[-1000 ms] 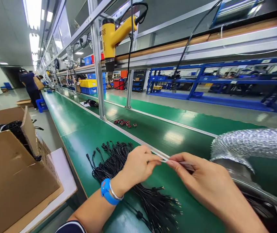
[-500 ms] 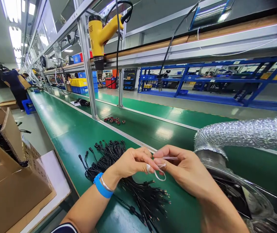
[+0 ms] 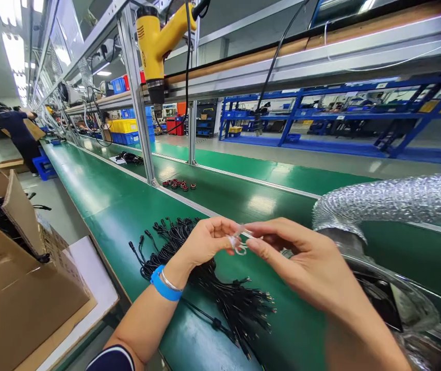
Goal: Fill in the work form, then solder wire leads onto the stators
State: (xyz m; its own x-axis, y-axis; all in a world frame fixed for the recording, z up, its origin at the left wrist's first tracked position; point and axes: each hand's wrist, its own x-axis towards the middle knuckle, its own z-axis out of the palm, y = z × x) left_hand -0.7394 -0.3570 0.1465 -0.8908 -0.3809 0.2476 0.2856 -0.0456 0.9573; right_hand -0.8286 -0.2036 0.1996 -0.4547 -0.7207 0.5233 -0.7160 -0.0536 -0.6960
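My left hand (image 3: 205, 239) and my right hand (image 3: 301, 257) meet above the green workbench (image 3: 115, 216), both pinching a thin white cable tie (image 3: 238, 243) curled into a small loop between the fingertips. My left wrist carries a blue band. A pile of black cables (image 3: 205, 278) with plugs lies on the bench directly beneath and to the left of my hands.
A silver flexible duct (image 3: 390, 203) ends in a round hood at the right. An open cardboard box (image 3: 15, 268) holding black cables stands at the left. A yellow heat gun (image 3: 156, 46) hangs overhead. Small red parts (image 3: 179, 184) lie farther back. A person (image 3: 17, 134) stands far left.
The straight tie held between my hands a second ago has been bent into a loop, which has since been drawn smaller. My hands rose slightly.
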